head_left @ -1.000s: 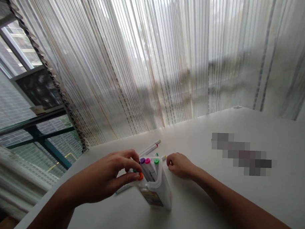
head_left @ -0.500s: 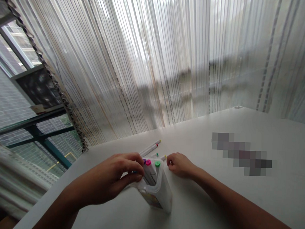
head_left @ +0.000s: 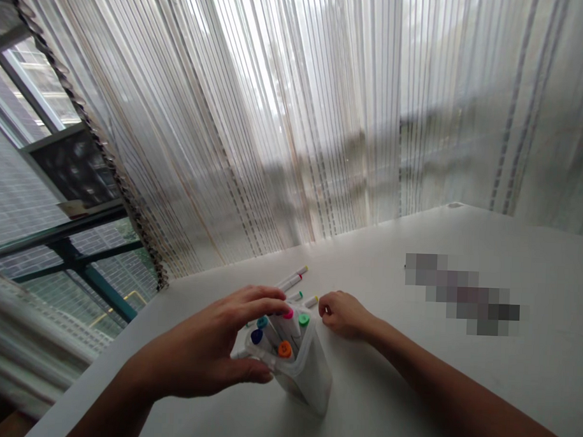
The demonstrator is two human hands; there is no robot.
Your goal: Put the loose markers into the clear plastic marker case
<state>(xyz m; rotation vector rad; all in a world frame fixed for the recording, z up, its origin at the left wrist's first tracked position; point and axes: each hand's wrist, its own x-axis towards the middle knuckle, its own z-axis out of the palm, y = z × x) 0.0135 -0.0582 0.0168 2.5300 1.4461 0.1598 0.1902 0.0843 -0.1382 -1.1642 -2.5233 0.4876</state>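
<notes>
A tall, translucent plastic box [head_left: 317, 379] stands on the table, tilted in the camera's view. Inside are several markers, among them an orange-capped marker [head_left: 285, 350], a dark blue-capped marker [head_left: 257, 336] and a green-capped marker [head_left: 304, 320]. My left hand [head_left: 224, 343] is spread over the box's left side, fingers above the caps and thumb by the near rim, with nothing gripped between them. My right hand [head_left: 345, 314] rests on the table right of the box, its fingers curled in a loose fist, nothing visible in it. A yellow-ended marker [head_left: 311, 302] lies close to it.
Behind the box, several loose markers lie on the white table [head_left: 376, 266], including a red-ended marker [head_left: 292, 282]. A pixelated patch [head_left: 461, 294] hides something on the right. A sheer striped curtain [head_left: 295, 116] hangs along the far edge; a window is at left.
My left fingers have parted from their pinch over the box. Orange, teal and dark blue caps now show in it, and the box has shifted slightly. My right hand stays still.
</notes>
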